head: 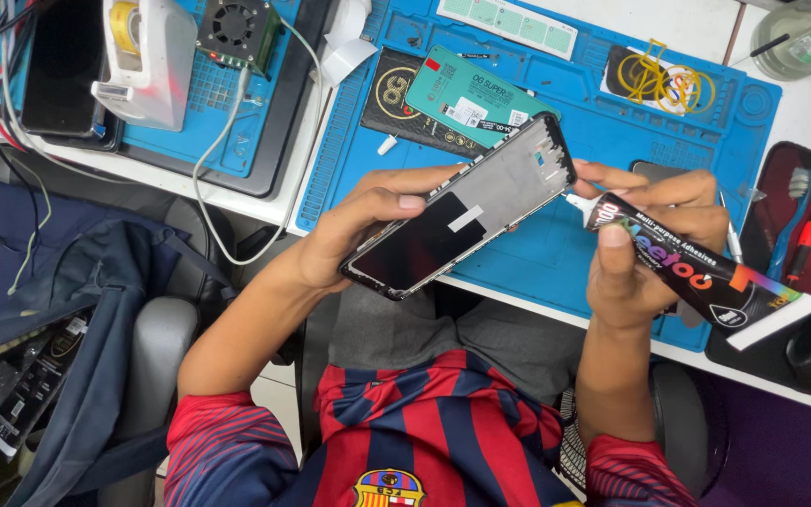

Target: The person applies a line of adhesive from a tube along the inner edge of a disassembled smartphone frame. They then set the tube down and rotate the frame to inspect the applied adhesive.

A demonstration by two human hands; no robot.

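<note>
- While the left hand (359, 230) clasps it from underneath, fingers curled over its long edge, the phone frame (466, 211) lies tilted above the front edge of the blue work mat (537, 253); its inner side faces up, dark at the lower half, grey metal at the upper
- the right hand (645, 249) squeezes a black glue tube (696, 277), thumb pressed on top; the tube's white nozzle touches the frame's upper corner
- behind the frame, on the mat, a teal packet (466, 94) lies over a black packet (391, 99); yellow rubber bands (664, 80) sit farther right
- a toothbrush (793, 216) rests on a dark tray at the right; a white tape dispenser (147, 56) stands at the far left
</note>
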